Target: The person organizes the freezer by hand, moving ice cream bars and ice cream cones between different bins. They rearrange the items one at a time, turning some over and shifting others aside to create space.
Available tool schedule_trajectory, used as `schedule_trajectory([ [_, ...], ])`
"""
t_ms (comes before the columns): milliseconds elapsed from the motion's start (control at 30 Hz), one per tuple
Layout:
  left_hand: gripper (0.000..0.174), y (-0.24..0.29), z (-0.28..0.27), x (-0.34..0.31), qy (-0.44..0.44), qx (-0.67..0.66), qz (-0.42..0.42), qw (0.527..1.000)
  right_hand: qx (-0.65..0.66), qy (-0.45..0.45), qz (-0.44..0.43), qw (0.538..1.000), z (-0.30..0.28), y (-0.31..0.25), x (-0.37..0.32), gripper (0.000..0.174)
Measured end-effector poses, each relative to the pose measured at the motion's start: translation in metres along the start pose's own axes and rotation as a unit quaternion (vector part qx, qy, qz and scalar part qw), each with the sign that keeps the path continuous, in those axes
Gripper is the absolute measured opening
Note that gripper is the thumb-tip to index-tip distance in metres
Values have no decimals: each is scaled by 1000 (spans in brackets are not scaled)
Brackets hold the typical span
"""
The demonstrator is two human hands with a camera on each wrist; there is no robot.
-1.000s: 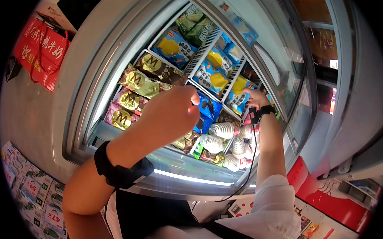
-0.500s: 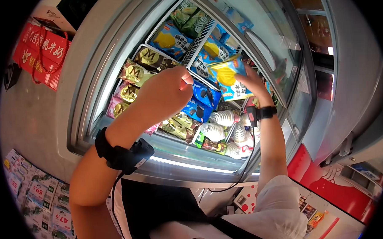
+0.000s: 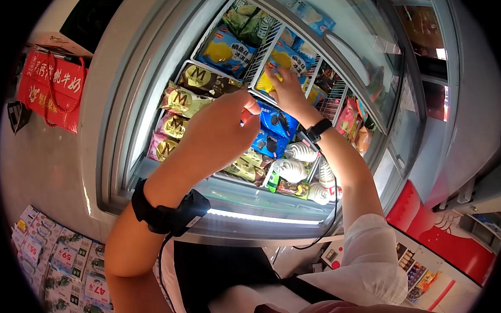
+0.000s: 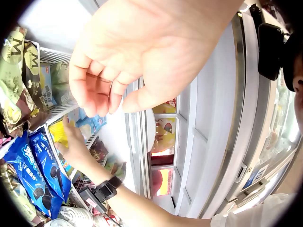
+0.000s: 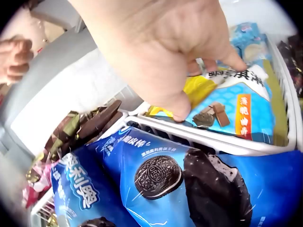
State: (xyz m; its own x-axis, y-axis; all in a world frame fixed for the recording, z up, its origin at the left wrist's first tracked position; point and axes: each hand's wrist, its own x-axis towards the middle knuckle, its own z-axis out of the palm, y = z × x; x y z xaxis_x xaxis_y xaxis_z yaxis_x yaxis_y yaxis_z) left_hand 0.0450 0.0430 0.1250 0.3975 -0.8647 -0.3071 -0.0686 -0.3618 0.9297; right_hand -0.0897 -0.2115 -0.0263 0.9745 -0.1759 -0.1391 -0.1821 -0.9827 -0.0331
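Observation:
My right hand (image 3: 281,85) reaches into a white wire basket (image 5: 199,137) in an open chest freezer. It pinches a blue-and-yellow ice cream packet (image 5: 236,109) lying on the stack there, thumb at the near edge and fingers over the top. In the left wrist view the same right hand (image 4: 75,144) covers the packet (image 4: 56,135). My left hand (image 3: 227,124) hovers above the freezer's middle, over the blue Oreo packs (image 3: 271,125). Its fingers (image 4: 102,92) are loosely curled and hold nothing.
Gold Magnum packs (image 3: 182,98) fill the left baskets and white cones (image 3: 292,169) lie near the front rim (image 3: 252,217). The sliding glass lid (image 3: 346,48) covers the freezer's right part. A red bag (image 3: 49,89) sits on the floor at left.
The right hand lifted the blue-and-yellow packet from the right baskets, carried it left and away from me, and lowered it into the far basket. The left hand stayed hovering, shifting slightly.

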Motion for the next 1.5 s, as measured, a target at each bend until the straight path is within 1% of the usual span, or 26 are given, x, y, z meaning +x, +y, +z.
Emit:
schedule_trajectory([
  [100,23,-2,-2,-1,10,3,10,1000,179,74,-4,981,-16,42,-1,50],
  [167,22,-3,0,-3,30,-5,22,999,292,136,226,919,3,102,-18,24],
  [200,22,-3,-1,-3,27,0,15,1000,64,33,190,979,34,152,-36,16],
  [233,22,-2,-2,-3,23,4,10,1000,-172,-69,143,972,56,187,-46,10],
  [267,22,0,-1,-3,18,7,6,1000,78,-69,408,907,53,176,-53,12],
  [300,22,0,-1,-3,22,5,6,1000,319,-60,615,719,51,167,-62,13],
  [367,22,-1,-3,-4,32,9,4,999,256,-210,545,770,86,218,-76,30],
  [433,23,4,-6,-4,26,-1,-5,1000,85,-5,365,927,82,196,-84,47],
  [467,23,6,-8,-5,19,-2,-14,1000,138,-64,379,913,74,190,-80,59],
  [500,23,7,-9,-6,10,-5,-23,1000,106,-20,377,920,82,184,-80,58],
  [567,24,6,-8,-4,20,-6,-17,1000,79,-156,371,912,79,189,-81,54],
  [667,23,-8,-1,-1,63,4,39,997,-5,-228,294,928,52,170,-85,53],
  [700,23,-6,-2,-1,55,2,25,998,-17,-229,343,911,31,156,-83,47],
  [833,23,-1,-7,-1,43,3,8,999,-43,125,435,891,-32,114,-108,37],
  [867,24,-3,-6,-2,46,4,17,999,-29,201,376,904,-47,101,-109,38],
  [933,24,-3,-6,-2,48,3,24,999,140,263,407,863,-42,106,-109,38],
  [1000,24,-3,-8,-2,44,-2,13,999,301,355,377,801,-37,106,-98,40],
  [1067,18,-3,-5,-3,69,-20,24,997,195,319,333,866,8,147,-90,42],
  [1100,15,-3,-2,-4,77,-30,27,996,260,300,347,850,13,143,-77,42],
  [1133,14,0,-2,-6,72,-25,21,997,321,281,364,828,18,139,-63,43],
  [1167,13,-1,-1,-7,71,-26,22,997,490,259,401,729,6,112,-40,43],
  [1233,13,-2,0,-5,75,-24,28,997,578,60,490,649,14,114,-20,47],
  [1267,17,-1,-2,-5,59,-21,23,998,487,36,508,709,12,118,-16,52],
  [1333,25,2,-5,-6,26,-16,8,1000,183,18,398,899,13,143,-3,53],
  [1400,25,2,-5,-7,27,-17,10,999,91,-3,312,946,8,154,-1,50],
  [1500,25,4,-7,-6,28,-20,9,999,71,37,237,968,-7,117,20,49],
])
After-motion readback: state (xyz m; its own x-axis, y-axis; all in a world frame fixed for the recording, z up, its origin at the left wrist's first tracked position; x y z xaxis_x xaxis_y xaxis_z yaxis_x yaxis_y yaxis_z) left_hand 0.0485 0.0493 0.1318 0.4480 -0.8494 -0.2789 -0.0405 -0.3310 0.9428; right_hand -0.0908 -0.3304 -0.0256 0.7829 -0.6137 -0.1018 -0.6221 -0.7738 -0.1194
